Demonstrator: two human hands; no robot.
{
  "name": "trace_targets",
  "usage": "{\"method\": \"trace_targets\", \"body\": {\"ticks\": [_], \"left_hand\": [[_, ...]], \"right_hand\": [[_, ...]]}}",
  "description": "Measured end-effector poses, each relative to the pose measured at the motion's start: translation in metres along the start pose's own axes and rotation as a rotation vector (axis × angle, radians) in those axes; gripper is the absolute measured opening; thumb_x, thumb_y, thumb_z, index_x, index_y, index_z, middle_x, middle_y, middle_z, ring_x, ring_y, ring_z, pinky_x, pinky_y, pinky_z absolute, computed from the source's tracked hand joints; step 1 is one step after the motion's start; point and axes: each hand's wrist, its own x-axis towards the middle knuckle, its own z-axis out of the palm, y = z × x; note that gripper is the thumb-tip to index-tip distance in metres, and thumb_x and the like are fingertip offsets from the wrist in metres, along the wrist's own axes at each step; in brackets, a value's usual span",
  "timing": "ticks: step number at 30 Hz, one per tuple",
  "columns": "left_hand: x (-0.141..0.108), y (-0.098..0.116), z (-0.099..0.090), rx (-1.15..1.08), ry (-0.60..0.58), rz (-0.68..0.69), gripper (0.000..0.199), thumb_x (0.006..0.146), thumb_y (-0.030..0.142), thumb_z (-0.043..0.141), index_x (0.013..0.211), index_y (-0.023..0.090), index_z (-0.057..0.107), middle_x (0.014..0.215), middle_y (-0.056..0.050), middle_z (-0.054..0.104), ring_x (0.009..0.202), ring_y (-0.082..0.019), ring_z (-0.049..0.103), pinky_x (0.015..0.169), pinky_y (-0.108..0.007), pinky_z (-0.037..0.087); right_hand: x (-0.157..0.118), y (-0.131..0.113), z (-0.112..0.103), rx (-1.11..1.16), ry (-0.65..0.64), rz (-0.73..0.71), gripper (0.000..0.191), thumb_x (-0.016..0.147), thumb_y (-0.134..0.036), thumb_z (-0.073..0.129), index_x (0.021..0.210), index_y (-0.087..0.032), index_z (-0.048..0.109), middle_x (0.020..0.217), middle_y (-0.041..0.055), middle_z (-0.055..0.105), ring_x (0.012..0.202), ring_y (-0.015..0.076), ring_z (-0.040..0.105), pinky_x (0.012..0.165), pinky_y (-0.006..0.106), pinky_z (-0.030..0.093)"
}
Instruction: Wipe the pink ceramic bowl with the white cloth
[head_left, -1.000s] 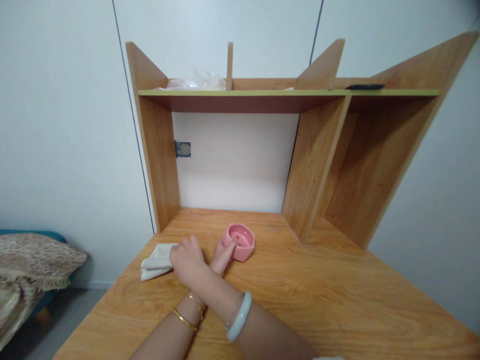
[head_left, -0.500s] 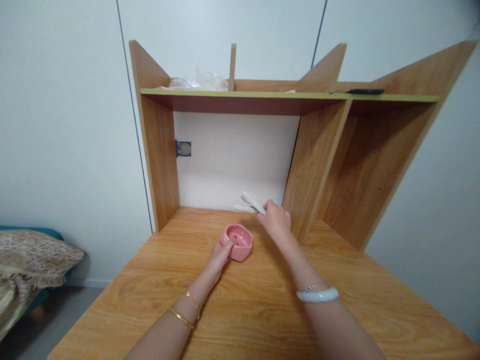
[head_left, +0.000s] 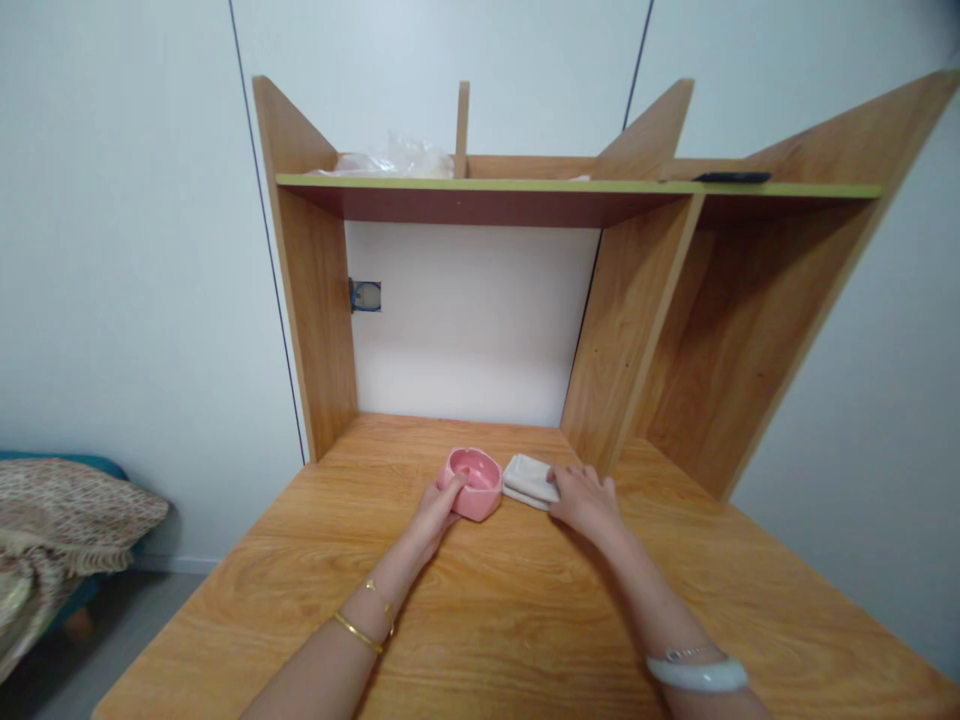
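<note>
A pink, angular bowl (head_left: 484, 500) is near the middle of the wooden desk (head_left: 480, 620). My left hand (head_left: 437, 510) grips its left side, with the thumb over the rim and the other fingers partly hidden beneath. Just right of the bowl lies a folded white cloth (head_left: 529, 479), flat on the desk. The fingers of my right hand (head_left: 585, 498) pinch the cloth's right edge. Gold bracelets circle my left wrist; a pale bangle and a thin chain are on my right.
Behind the hands stands a wooden shelf unit (head_left: 315, 320) with upright panels. Its upper shelf holds a clear plastic bag (head_left: 401, 158) and a dark flat object (head_left: 733, 177). A patterned blanket (head_left: 75, 510) lies at the far left.
My right hand has come down and toward me, bringing the cloth from the air onto the desk beside the bowl. My left hand and the bowl have barely moved.
</note>
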Motion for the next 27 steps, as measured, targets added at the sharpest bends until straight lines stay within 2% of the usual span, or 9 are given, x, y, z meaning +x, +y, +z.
{"method": "trace_targets", "body": {"ticks": [3,7,12,18,22,27], "left_hand": [[-0.001,0.002,0.0,-0.044,0.002,-0.009,0.047,0.065,0.043,0.069,0.099,0.012,0.062,0.083,-0.007,0.067,0.072,-0.014,0.061,0.063,-0.02,0.046],[-0.001,0.002,0.001,-0.054,0.0,-0.012,0.047,0.065,0.043,0.069,0.099,0.012,0.063,0.084,-0.008,0.067,0.074,-0.015,0.062,0.064,-0.02,0.047],[-0.001,0.004,0.0,-0.057,-0.013,-0.03,0.046,0.065,0.041,0.07,0.1,0.013,0.062,0.085,-0.007,0.067,0.073,-0.013,0.061,0.065,-0.02,0.047],[-0.004,0.006,-0.002,-0.03,-0.024,-0.037,0.045,0.064,0.041,0.07,0.098,0.014,0.063,0.081,-0.006,0.067,0.073,-0.014,0.06,0.066,-0.021,0.047],[-0.005,0.006,-0.001,-0.028,-0.044,-0.014,0.047,0.063,0.041,0.071,0.1,0.013,0.062,0.085,-0.007,0.067,0.074,-0.014,0.061,0.065,-0.02,0.046],[-0.004,0.003,0.0,0.058,-0.023,0.049,0.049,0.063,0.04,0.072,0.103,0.013,0.061,0.087,-0.008,0.068,0.081,-0.017,0.061,0.069,-0.022,0.046]], "right_hand": [[-0.002,-0.005,0.005,0.034,0.004,-0.073,0.035,0.066,-0.024,0.056,0.101,-0.021,0.057,0.104,0.0091,0.059,0.1,0.027,0.045,0.078,0.037,0.027],[0.001,-0.011,0.011,0.086,0.046,-0.098,0.028,0.074,-0.036,0.053,0.096,-0.02,0.061,0.102,0.0091,0.06,0.099,0.0254,0.046,0.078,0.036,0.027],[0.005,-0.007,0.01,0.077,0.112,-0.048,0.027,0.084,-0.034,0.041,0.086,-0.02,0.065,0.095,0.0088,0.064,0.095,0.0244,0.05,0.074,0.034,0.029],[0.005,0.001,0.006,0.216,0.321,0.04,0.032,0.087,-0.032,0.035,0.096,-0.019,0.062,0.098,0.0091,0.063,0.092,0.0221,0.052,0.072,0.031,0.032],[0.006,-0.004,0.006,0.351,0.415,-0.053,0.032,0.086,-0.035,0.035,0.092,-0.018,0.062,0.092,0.0077,0.063,0.087,0.0208,0.051,0.074,0.03,0.033],[0.002,-0.013,0.002,0.443,0.421,-0.181,0.03,0.087,-0.034,0.036,0.094,-0.019,0.062,0.089,0.0064,0.063,0.084,0.0195,0.051,0.076,0.029,0.034]]}}
